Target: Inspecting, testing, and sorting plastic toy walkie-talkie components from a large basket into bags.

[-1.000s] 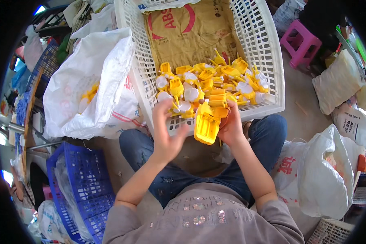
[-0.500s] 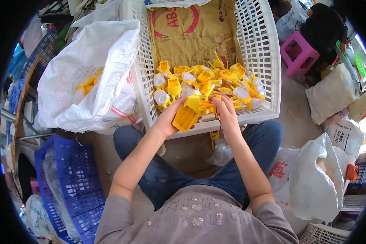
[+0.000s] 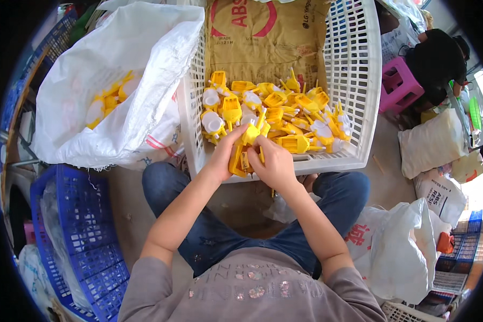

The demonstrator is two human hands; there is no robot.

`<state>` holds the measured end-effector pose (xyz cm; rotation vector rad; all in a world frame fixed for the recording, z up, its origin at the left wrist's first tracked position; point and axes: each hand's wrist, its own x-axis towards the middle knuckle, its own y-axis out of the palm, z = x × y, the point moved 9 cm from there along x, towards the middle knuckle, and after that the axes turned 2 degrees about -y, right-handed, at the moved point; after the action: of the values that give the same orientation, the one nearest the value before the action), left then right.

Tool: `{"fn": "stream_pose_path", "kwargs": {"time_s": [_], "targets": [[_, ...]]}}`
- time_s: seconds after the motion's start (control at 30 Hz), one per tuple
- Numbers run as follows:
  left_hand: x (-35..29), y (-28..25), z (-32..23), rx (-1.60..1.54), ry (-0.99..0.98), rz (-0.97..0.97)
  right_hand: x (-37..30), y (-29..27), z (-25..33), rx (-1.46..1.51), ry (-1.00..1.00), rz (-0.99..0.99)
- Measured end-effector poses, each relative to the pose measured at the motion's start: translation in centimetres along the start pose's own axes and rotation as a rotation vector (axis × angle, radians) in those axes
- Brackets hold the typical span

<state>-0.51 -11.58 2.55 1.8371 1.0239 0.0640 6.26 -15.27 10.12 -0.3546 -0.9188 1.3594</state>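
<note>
At the near edge of the white basket (image 3: pixel 371 96), both of my hands come together around a yellow plastic part (image 3: pixel 236 161) with a hollow, trough-like body. My left hand (image 3: pixel 219 162) is closed around its left side. The fingers of my right hand (image 3: pixel 275 163) are bent over it, pinching a small yellow plastic piece (image 3: pixel 245 160) against the trough; the fingertips partly hide the contact. Just beyond, many yellow parts, some with round white pieces (image 3: pixel 212 121), lie heaped in the basket.
To the left stands an open white woven sack (image 3: pixel 64 107) with more yellow and white parts. Below it leans a blue plastic crate (image 3: pixel 86 231). On the right are a pink stool (image 3: pixel 400 86), a pale stuffed sack (image 3: pixel 432 142) and a white bag (image 3: pixel 405 249). Brown paper (image 3: pixel 268 53) lines the basket.
My right hand has moved left and down, onto the yellow plastic part. The part has turned more upright in my left hand. The whole view has shifted slightly.
</note>
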Motion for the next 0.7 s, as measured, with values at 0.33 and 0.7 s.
{"fn": "stream_pose_path", "kwargs": {"time_s": [0.33, 0.7], "targets": [[0.6, -4.1, 1.6, 0.016, -0.011, -0.221, 0.9, 3.6, -0.9, -0.19, 0.007, -0.059], [1.7, -5.8, 0.4, -0.258, 0.15, -0.293, 5.2, 5.6, -1.1, -0.222, -0.125, -0.123]]}}
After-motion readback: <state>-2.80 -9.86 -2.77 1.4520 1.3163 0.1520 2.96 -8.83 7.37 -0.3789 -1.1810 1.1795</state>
